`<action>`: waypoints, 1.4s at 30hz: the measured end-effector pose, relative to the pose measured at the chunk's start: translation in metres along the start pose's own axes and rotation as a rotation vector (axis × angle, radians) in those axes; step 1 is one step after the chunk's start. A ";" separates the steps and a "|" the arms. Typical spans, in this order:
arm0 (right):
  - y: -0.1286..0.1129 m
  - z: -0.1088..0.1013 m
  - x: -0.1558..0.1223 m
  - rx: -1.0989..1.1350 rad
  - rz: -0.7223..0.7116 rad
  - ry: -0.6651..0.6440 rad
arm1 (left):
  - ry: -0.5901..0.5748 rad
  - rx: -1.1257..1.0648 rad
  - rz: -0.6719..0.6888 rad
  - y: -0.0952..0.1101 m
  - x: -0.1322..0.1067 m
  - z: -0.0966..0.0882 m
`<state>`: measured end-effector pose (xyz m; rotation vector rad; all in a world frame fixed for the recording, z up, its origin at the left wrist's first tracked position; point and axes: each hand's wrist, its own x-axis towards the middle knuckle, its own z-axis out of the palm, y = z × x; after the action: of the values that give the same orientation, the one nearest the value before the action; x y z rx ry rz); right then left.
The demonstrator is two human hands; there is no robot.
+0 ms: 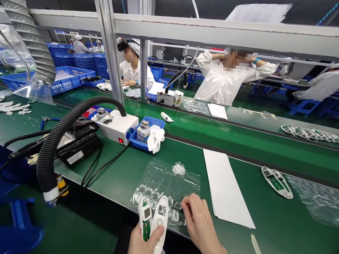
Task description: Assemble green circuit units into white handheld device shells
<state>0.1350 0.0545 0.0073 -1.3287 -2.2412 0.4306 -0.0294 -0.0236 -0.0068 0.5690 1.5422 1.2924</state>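
In my left hand [143,249] I hold two halves of a long, oval white handheld device side by side. One is an open housing half [145,219] with a green circuit board and a small grey screen in it. The other is a white cover [161,216] with a window cut-out, under my thumb. My right hand [199,219] is at the right edge of a clear plastic sheet [163,180], its fingers curled and pressed together. Whatever they may hold is too small to make out. A small pile of clear pieces [178,169] lies on the sheet's far part.
White paper [226,187] lies right of the sheet, beyond it another open device [277,182]. A blue tray [135,141] with a bottle, a white box [119,126] and a black hose [50,145] stand left. A conveyor [233,137] runs behind; people in white sit across.
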 end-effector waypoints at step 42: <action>-0.040 0.009 0.001 0.531 0.283 -0.157 | 0.010 0.112 0.137 -0.007 -0.007 0.007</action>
<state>0.1008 0.0364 0.0200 -1.3470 -1.8599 1.1738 -0.0190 -0.0285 -0.0104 0.7521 1.6146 1.3184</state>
